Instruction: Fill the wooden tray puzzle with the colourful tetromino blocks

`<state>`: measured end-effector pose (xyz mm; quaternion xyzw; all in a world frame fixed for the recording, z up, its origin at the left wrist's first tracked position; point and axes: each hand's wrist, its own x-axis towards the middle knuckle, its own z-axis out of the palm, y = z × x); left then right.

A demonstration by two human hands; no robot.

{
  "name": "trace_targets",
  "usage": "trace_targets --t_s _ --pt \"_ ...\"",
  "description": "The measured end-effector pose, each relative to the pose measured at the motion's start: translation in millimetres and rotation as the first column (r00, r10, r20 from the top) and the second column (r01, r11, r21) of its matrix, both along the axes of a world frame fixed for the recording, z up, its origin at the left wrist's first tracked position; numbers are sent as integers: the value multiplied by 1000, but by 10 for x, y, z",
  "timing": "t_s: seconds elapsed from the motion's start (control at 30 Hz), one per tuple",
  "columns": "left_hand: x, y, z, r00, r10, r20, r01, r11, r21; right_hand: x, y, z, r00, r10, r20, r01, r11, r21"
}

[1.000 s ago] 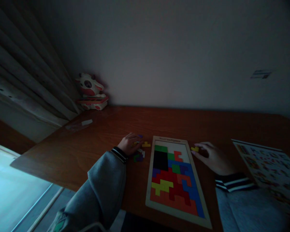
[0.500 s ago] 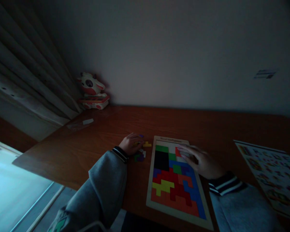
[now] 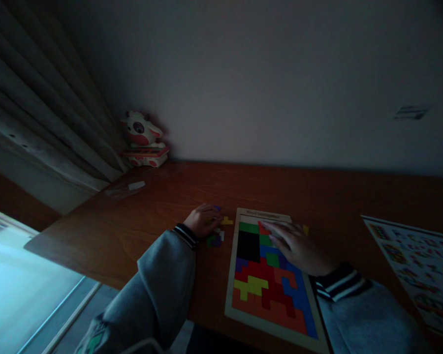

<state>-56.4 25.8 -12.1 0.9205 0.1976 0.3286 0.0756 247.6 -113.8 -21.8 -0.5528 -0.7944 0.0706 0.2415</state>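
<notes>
Behind the brown wooden desk [image 3: 162, 206] stands a dim grey wall [image 3: 266, 98], with a curtain [image 3: 40, 108] and a cow-shaped toy [image 3: 142, 130] at the left. On the desk, the puzzle tray [image 3: 232, 275] lies flat between both hands, its near part covered with coloured pieces. Right hand [image 3: 297, 248]: reaches over the far part of the tray, with the fingers at a red piece [image 3: 262, 227] beside the green ones; whether they grip it or merely touch it cannot be told. Left hand [image 3: 201, 221]: rests just left of the tray, over small loose pieces; its fingertips are too dark to show a grip. A yellow T-shaped piece [image 3: 227, 221] lies beside it. Another yellow piece [image 3: 305, 229] lies just right of the tray, partly hidden. Step in hand, as judged: positioning the red piece. Next move calls for aligning its edges with its neighbours, then checking that it sits flat.
</notes>
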Motion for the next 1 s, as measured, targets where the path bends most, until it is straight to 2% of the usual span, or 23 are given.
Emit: trace_targets --t_s 0.23,0.4,0.73,0.9,1.0 --pt "-4 2 -5 1000 13 -22 -13 1000 -11 -41 -16 16 996 16 -91 -19 999 -35" --pt "-4 -6 -1 1000 6 -14 -6 1000 -20 -48 -6 31 988 -19 -151 14 999 -30" --pt "0 13 -16 1000 4 -31 -4 1000 -1 -53 16 -35 980 1 -199 -2 1000 -6" --pt "-3 10 -8 999 17 -38 -17 1000 -2 124 5 35 982 -77 -175 89 994 63" --pt "4 2 1 1000 3 -30 -3 1000 0 383 -37 44 969 -208 -133 220 972 83"
